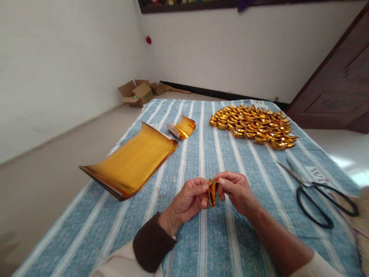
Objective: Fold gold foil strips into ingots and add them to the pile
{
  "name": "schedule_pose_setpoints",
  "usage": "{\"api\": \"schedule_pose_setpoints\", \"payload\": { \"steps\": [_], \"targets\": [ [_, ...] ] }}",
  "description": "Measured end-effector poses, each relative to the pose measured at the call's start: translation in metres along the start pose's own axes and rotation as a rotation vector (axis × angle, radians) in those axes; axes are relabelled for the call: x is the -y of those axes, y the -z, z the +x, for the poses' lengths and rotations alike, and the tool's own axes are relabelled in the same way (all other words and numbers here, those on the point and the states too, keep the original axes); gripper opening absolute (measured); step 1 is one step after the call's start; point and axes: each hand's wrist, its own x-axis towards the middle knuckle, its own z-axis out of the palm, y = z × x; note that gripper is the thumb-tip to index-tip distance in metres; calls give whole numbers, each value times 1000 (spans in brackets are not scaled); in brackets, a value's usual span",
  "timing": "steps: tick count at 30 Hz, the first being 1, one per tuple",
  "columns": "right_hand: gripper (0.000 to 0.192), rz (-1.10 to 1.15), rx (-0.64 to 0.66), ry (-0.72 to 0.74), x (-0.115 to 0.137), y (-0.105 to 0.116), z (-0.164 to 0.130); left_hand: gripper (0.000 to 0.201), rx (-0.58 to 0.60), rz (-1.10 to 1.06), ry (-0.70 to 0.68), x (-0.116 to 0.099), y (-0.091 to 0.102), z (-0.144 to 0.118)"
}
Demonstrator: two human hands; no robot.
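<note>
Between my hands, above the near middle of the table, is a small folded piece of gold foil paper (212,192). My left hand (191,196) pinches its left side between thumb and fingers. On the other side my right hand (235,188) is closed on its upper right edge. The piece is partly folded, with a hollow that opens toward me. Fingers hide some of its edges. Large gold foil sheets (129,157) lie stacked to the left, their corners curling up. Beyond them is a smaller stack of cut gold foil pieces (184,127).
Many folded gold foil ingots (250,123) sit in a cluster at the far right of the striped tablecloth (198,154). Black-handled scissors (308,184) lie partly open at the right. Open cardboard boxes (138,92) stand on the floor past the far left corner.
</note>
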Motion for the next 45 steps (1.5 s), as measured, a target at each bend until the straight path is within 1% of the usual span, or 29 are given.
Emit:
{"api": "schedule_pose_setpoints", "payload": {
  "steps": [5, 10, 16, 19, 21, 23, 25, 27, 29, 31, 34, 37, 40, 45],
  "targets": [
    [24, -208, -118, 137, 3, 3, -2, 27, -125, 91, -70, -4, -2, 1],
    [19, -381, -164, 182, 2, 2, -2, 25, -196, 136, -91, -7, -6, 1],
    [19, -393, -177, 168, -5, 1, 0, 22, -222, 142, -90, -5, -5, 3],
    [19, -429, -192, 205, -7, 2, 0, 22, -244, 116, -82, -5, -6, 3],
    [20, -515, -204, 299, -8, 2, -1, 19, -274, 76, -81, -6, -8, 4],
    [22, -665, -193, 466, -9, 3, -2, 13, -318, 18, -81, -9, -9, 4],
    [25, -859, -149, 654, -9, 4, -4, 7, -374, -45, -73, -12, -11, 5],
    [24, -1058, -96, 801, -10, 5, -5, 10, -426, -104, -54, -14, -12, 5],
    [22, -1227, -66, 900, -12, 5, -5, 16, -459, -149, -45, -16, -13, 5],
    [21, -1339, -59, 979, -14, 4, -6, 19, -467, -174, -47, -16, -14, 5],
    [18, -1403, -68, 1043, -16, 2, -7, 18, -466, -197, -50, -14, -14, 5],
    [17, -1409, -90, 1046, -17, 0, -8, 14, -461, -223, -38, -12, -14, 5],
    [15, -1418, -101, 1074, -17, -2, -8, 14, -464, -252, -31, -11, -14, 6],
    [16, -1499, -67, 1176, -14, -1, -9, 16, -473, -292, -2, -12, -16, 5]
  ]
}}
